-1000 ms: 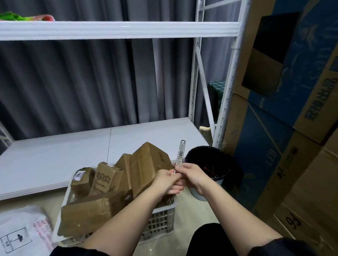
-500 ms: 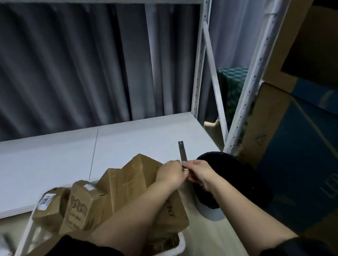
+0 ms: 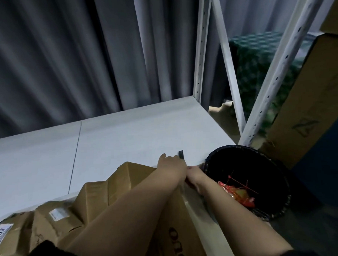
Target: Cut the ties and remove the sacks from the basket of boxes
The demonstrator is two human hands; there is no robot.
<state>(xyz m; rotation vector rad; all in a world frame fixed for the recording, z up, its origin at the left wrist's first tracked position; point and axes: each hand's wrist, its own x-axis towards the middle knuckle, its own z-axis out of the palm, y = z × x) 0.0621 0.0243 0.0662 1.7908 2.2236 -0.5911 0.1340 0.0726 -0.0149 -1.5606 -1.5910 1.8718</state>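
Both hands meet at the shelf (image 3: 126,133) edge, above the boxes (image 3: 128,188). Left hand (image 3: 172,167): grip closed around a slim dark knife (image 3: 181,154), its tip sticking up past the fingers. Right hand (image 3: 194,175) sits just behind the left, touching it; its grip is hidden, cannot tell. Boxes are stacked tilted, lower left, under the left forearm. Black bin (image 3: 261,172) just right of the hands holds red netting (image 3: 237,194). Basket itself not discernible.
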